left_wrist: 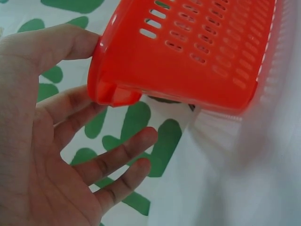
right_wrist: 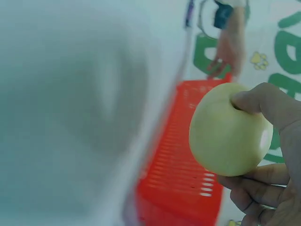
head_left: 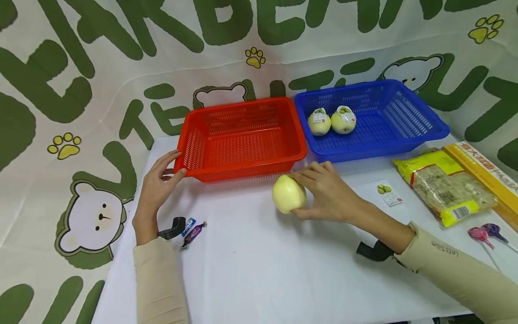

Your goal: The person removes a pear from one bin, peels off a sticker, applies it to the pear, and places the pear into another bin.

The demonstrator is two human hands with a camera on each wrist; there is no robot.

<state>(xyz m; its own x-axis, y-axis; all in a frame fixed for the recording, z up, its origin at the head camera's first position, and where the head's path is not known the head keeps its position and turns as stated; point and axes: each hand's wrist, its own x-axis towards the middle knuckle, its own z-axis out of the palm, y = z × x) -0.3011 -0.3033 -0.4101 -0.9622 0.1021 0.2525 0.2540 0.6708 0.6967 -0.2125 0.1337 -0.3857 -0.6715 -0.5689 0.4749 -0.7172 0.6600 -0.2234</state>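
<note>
My right hand grips a round, smooth, pale yellow-green fruit in front of the red basket. In the right wrist view the thumb presses into a dimple on the fruit, and the fingers support its other side. On the left, my left hand pinches the rim of the red plastic basket at its front left corner. The left wrist view has the thumb on one side of this rim and two fingers behind it, while the other fingers spread free. The red basket has nothing in it.
A blue basket right of the red one contains two similar fruits with labels. At right lie a label card, a yellow food bag, a pasta box and two lollipops. Wrapped candies lie beside the left wrist.
</note>
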